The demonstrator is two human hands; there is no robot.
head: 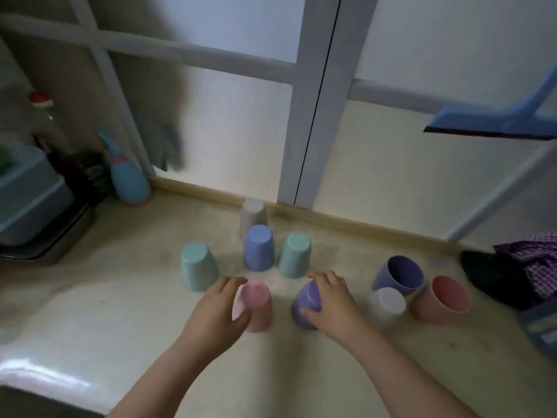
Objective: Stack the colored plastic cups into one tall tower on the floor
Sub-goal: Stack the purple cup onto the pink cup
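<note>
Holding two upturned plastic cups, pink cup in left grip and purple cup in right grip, both clamped, probably readying stacking.

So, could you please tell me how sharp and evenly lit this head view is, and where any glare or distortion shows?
Head view: soft all over, with both hands and the cups slightly blurred; the dark shape on the door panel is smeared; glare lies on the floor at lower left; the door frame slants from wide-angle distortion; light is dim and even, with faint shadows under the cups.
</note>
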